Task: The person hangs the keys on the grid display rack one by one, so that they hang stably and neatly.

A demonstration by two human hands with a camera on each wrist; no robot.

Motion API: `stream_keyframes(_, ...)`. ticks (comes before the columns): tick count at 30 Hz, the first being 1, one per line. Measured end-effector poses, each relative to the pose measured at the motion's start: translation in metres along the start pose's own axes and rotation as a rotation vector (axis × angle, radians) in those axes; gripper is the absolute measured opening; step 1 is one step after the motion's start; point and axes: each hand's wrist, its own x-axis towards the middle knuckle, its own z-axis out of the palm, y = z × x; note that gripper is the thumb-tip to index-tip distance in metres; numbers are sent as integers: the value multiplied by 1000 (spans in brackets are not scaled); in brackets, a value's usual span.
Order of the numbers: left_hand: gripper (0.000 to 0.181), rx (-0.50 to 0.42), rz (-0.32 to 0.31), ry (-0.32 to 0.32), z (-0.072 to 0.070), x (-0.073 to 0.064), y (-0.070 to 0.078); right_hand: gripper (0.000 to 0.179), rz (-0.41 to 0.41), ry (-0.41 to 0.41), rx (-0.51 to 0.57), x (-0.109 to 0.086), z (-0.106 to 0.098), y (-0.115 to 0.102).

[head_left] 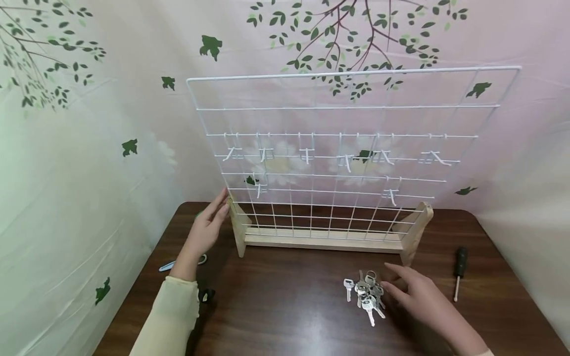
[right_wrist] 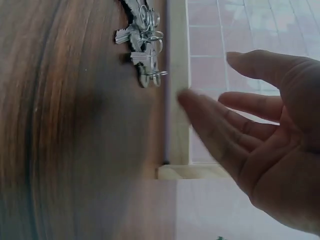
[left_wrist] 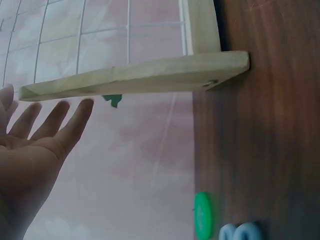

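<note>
A white wire grid [head_left: 311, 190] with several white hooks [head_left: 306, 155] stands in a pale wooden base [head_left: 320, 241]. At the base's left upright [head_left: 239, 225], my left hand [head_left: 207, 227] has its fingers extended; in the left wrist view the fingertips are close to the upright's edge, and I cannot tell if they touch it. On the tabletop before the base lies a heap of silver keys [head_left: 367, 299], also visible in the right wrist view as keys [right_wrist: 145, 42]. Just right of them hovers my right hand [head_left: 414, 291], fingers loosely extended, holding nothing.
A dark-handled screwdriver [head_left: 460, 269] lies at the right of the brown table [head_left: 285, 296]. On the left are a light blue object [head_left: 167, 266], a small black item [head_left: 207, 295] and, in the left wrist view, a green object [left_wrist: 203, 216]. Leaf-patterned fabric [head_left: 147, 64] surrounds the table.
</note>
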Motion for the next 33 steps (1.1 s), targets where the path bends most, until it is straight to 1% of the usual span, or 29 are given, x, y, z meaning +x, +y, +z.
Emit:
stream_keyframes(3,52,55,-38,-11,1,3,-3,50,24,-56,127,6,1,5)
stream_keyframes(5,51,81,-52,-8,1,1,-5,50,45,-80,173,9,4,8)
stream_keyframes(8,50,70,-51,4,1,1,-5,48,59,-91,171,14,7,14)
stream_keyframes(15,49,44,-114,30,3,1,-4,41,64,-115,167,25,12,20)
stream_keyframes(20,48,40,-131,37,5,3,-4,31,94,-128,178,29,13,22)
stream_keyframes(27,48,20,-148,39,5,2,1,17,126,-152,175,27,12,21)
stream_keyframes(33,48,6,-149,45,7,3,1,19,160,-170,190,24,14,20)
